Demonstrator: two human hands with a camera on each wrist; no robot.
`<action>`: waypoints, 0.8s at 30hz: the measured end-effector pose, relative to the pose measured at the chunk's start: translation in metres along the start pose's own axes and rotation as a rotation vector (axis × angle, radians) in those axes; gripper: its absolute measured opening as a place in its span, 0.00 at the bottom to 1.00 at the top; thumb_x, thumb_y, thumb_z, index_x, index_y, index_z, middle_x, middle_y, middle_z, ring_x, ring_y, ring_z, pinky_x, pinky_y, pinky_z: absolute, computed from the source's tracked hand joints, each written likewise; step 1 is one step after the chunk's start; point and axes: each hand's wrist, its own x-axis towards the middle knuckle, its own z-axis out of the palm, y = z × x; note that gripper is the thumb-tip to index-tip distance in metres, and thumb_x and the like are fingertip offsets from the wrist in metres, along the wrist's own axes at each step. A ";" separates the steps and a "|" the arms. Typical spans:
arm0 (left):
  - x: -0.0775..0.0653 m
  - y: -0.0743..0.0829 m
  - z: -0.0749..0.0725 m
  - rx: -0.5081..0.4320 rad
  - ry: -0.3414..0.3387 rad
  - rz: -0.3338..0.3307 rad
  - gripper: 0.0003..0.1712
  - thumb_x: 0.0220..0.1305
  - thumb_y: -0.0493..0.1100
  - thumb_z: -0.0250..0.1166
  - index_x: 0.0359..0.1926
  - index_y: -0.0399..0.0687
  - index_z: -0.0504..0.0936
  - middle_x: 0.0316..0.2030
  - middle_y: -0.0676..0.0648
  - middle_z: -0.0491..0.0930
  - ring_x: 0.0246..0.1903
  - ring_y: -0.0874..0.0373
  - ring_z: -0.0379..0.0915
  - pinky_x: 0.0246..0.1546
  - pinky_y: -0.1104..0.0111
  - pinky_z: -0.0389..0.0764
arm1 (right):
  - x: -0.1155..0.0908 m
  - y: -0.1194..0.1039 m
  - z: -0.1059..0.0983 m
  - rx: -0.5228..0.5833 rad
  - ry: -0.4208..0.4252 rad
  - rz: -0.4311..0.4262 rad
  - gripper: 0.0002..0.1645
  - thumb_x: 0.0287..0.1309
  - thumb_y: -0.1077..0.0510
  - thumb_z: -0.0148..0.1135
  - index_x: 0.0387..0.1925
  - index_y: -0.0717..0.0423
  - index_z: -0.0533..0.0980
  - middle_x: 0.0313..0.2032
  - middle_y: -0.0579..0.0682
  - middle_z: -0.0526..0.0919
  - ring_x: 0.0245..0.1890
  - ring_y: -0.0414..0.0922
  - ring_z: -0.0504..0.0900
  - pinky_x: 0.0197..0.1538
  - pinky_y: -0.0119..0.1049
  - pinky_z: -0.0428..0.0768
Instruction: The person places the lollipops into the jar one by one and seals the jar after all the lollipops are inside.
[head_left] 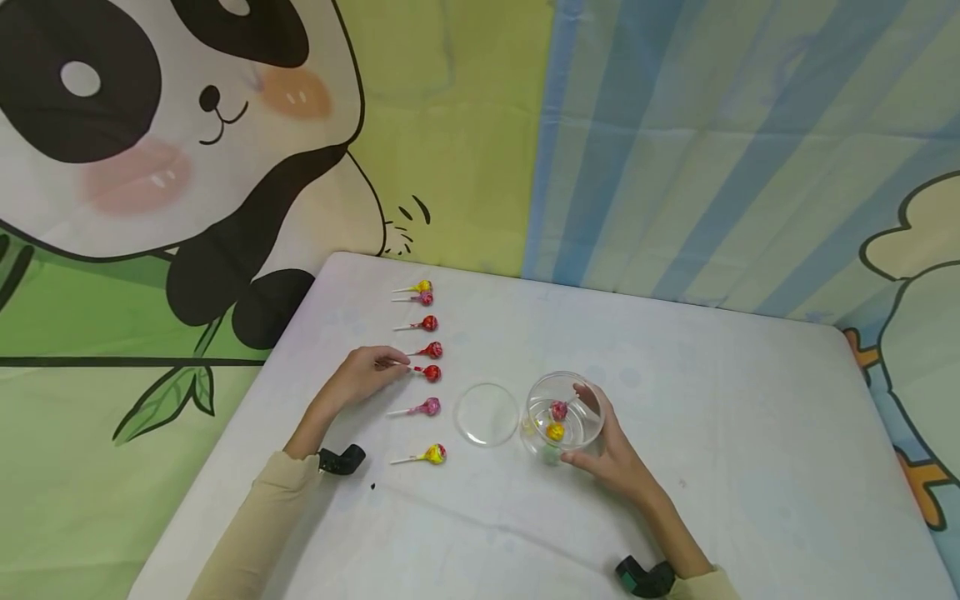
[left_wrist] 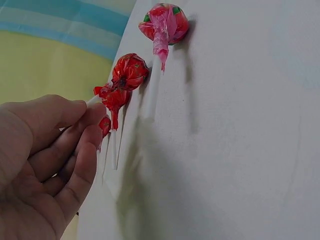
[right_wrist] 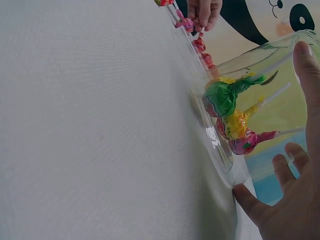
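Note:
My left hand (head_left: 369, 372) pinches the white stick of a red lollipop (left_wrist: 131, 71) between thumb and fingertips. That red lollipop (head_left: 432, 373) is in a column of wrapped lollipops on the white table, heads toward the right. Just beyond it lies another red lollipop (head_left: 433, 350); nearer is a pink lollipop (head_left: 430, 406). On the right, my right hand (head_left: 611, 454) grips a clear round jar (head_left: 561, 377) from its right side, thumb and fingers spread round the wall. Inside the jar are a green lollipop (right_wrist: 221, 98), a yellow lollipop (right_wrist: 234, 124) and a pink lollipop (right_wrist: 245, 144), sticks pointing up.
A clear round lid (head_left: 487, 414) lies left of the jar. Closest to me in the column is a yellow lollipop (head_left: 433, 454); at the far end, another yellow lollipop (head_left: 424, 286) lies beside a pink one. A printed panda cloth (head_left: 450, 167) hangs behind the table (head_left: 750, 433).

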 end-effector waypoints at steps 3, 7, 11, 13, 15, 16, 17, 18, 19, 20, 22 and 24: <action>0.000 0.002 0.000 -0.043 -0.007 -0.012 0.12 0.64 0.48 0.65 0.46 0.50 0.85 0.46 0.46 0.85 0.45 0.53 0.79 0.45 0.61 0.81 | 0.000 0.001 0.000 0.001 -0.003 -0.001 0.63 0.44 0.59 0.75 0.74 0.35 0.46 0.72 0.55 0.59 0.72 0.52 0.56 0.69 0.69 0.50; 0.001 0.003 0.000 -0.090 -0.007 -0.022 0.13 0.64 0.49 0.65 0.47 0.49 0.84 0.44 0.46 0.85 0.39 0.55 0.80 0.40 0.66 0.80 | 0.000 0.001 0.000 0.001 -0.004 -0.001 0.63 0.44 0.59 0.75 0.74 0.35 0.46 0.72 0.55 0.59 0.71 0.56 0.56 0.69 0.70 0.49; 0.001 0.003 -0.001 -0.112 0.004 -0.015 0.15 0.64 0.49 0.64 0.48 0.47 0.84 0.43 0.47 0.86 0.39 0.56 0.80 0.40 0.67 0.80 | 0.000 0.001 0.000 0.006 -0.006 0.003 0.63 0.44 0.59 0.75 0.74 0.35 0.46 0.72 0.56 0.59 0.71 0.57 0.56 0.69 0.70 0.49; 0.000 0.005 -0.002 -0.118 0.010 -0.015 0.15 0.64 0.49 0.64 0.47 0.47 0.85 0.42 0.48 0.86 0.41 0.56 0.80 0.43 0.66 0.80 | 0.001 0.001 0.000 0.007 -0.008 0.005 0.63 0.44 0.59 0.75 0.74 0.35 0.46 0.72 0.56 0.59 0.71 0.57 0.56 0.69 0.70 0.49; -0.001 0.008 -0.002 -0.125 0.010 -0.004 0.15 0.65 0.49 0.64 0.48 0.47 0.85 0.42 0.48 0.87 0.42 0.56 0.81 0.45 0.64 0.81 | 0.001 0.001 0.000 0.002 -0.008 0.004 0.63 0.44 0.59 0.75 0.74 0.35 0.46 0.72 0.56 0.59 0.71 0.57 0.56 0.69 0.70 0.49; -0.003 0.010 -0.002 -0.130 0.009 0.003 0.15 0.65 0.49 0.64 0.47 0.47 0.85 0.42 0.48 0.87 0.43 0.55 0.81 0.46 0.63 0.81 | 0.001 0.001 0.000 -0.002 -0.007 0.004 0.63 0.44 0.58 0.75 0.74 0.35 0.46 0.72 0.56 0.59 0.71 0.57 0.56 0.69 0.70 0.49; -0.004 0.013 -0.002 -0.140 0.007 0.009 0.15 0.65 0.49 0.64 0.47 0.47 0.85 0.41 0.48 0.87 0.43 0.55 0.81 0.47 0.63 0.82 | 0.001 0.001 0.000 -0.006 -0.006 0.004 0.63 0.44 0.58 0.75 0.74 0.35 0.46 0.72 0.56 0.59 0.71 0.57 0.56 0.69 0.70 0.50; -0.005 0.016 -0.002 -0.150 0.002 0.019 0.14 0.65 0.49 0.64 0.47 0.48 0.85 0.41 0.47 0.87 0.44 0.54 0.82 0.47 0.63 0.82 | 0.001 0.001 -0.001 -0.010 -0.004 0.005 0.63 0.44 0.58 0.75 0.74 0.34 0.46 0.72 0.55 0.59 0.71 0.57 0.56 0.68 0.70 0.50; -0.007 0.019 -0.002 -0.163 -0.003 0.031 0.14 0.65 0.49 0.64 0.47 0.48 0.84 0.41 0.47 0.87 0.44 0.53 0.82 0.47 0.63 0.82 | 0.001 0.001 -0.001 -0.012 -0.002 0.004 0.63 0.44 0.58 0.75 0.74 0.35 0.46 0.72 0.55 0.59 0.71 0.57 0.57 0.68 0.70 0.50; -0.008 0.022 -0.001 -0.174 -0.009 0.040 0.15 0.65 0.49 0.64 0.47 0.48 0.84 0.41 0.47 0.87 0.44 0.51 0.82 0.47 0.64 0.82 | 0.001 0.001 -0.001 -0.013 -0.001 0.003 0.63 0.44 0.58 0.75 0.74 0.35 0.46 0.72 0.55 0.59 0.71 0.57 0.57 0.68 0.70 0.50; -0.011 0.029 -0.001 -0.209 -0.019 0.051 0.16 0.65 0.50 0.64 0.48 0.47 0.84 0.41 0.47 0.87 0.44 0.48 0.82 0.47 0.64 0.82 | 0.001 0.001 0.000 -0.010 0.000 0.002 0.63 0.44 0.58 0.75 0.74 0.36 0.46 0.72 0.56 0.59 0.71 0.58 0.56 0.68 0.71 0.50; -0.014 0.036 -0.001 -0.250 -0.028 0.058 0.17 0.65 0.51 0.64 0.49 0.45 0.84 0.42 0.46 0.87 0.45 0.45 0.81 0.47 0.64 0.82 | 0.001 0.001 0.000 -0.007 -0.001 0.002 0.62 0.44 0.58 0.75 0.74 0.37 0.47 0.72 0.56 0.59 0.71 0.59 0.56 0.68 0.71 0.50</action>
